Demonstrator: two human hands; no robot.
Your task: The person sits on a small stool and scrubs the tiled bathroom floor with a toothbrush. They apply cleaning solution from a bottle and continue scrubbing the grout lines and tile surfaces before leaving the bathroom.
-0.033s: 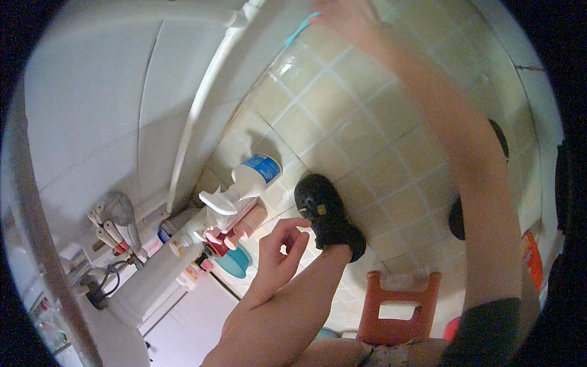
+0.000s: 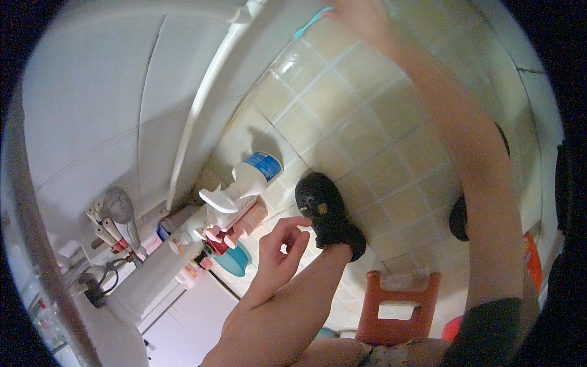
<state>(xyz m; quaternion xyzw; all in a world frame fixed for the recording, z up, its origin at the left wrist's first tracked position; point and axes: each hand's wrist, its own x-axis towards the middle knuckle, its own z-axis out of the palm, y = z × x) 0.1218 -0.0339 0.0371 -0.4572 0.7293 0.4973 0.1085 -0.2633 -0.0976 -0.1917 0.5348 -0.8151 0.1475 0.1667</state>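
Observation:
At the far top edge, my right hand (image 2: 362, 21) is closed on a thin teal stick-like tool (image 2: 312, 23). The hand is blurred and partly cut off by the frame. The tool's tip reaches the line where the beige tiled floor (image 2: 373, 134) meets the grey wall (image 2: 195, 67); its exact kind is not clear. My left hand (image 2: 283, 244) hovers near my bent leg, its fingers curled into a loose ring around nothing. Just beyond it is my black shoe (image 2: 321, 196) on the tiles.
Left of my shoe stands a white spray bottle (image 2: 247, 177) with a blue label, beside several pinkish bottles (image 2: 247, 223) and a teal basin (image 2: 233, 262). An orange-red plastic stool (image 2: 398, 300) is close behind. White pipes (image 2: 205, 92) run along the wall.
My right hand and the teal tool have shifted a little to the right and farther away along the wall's foot. My left hand stays put.

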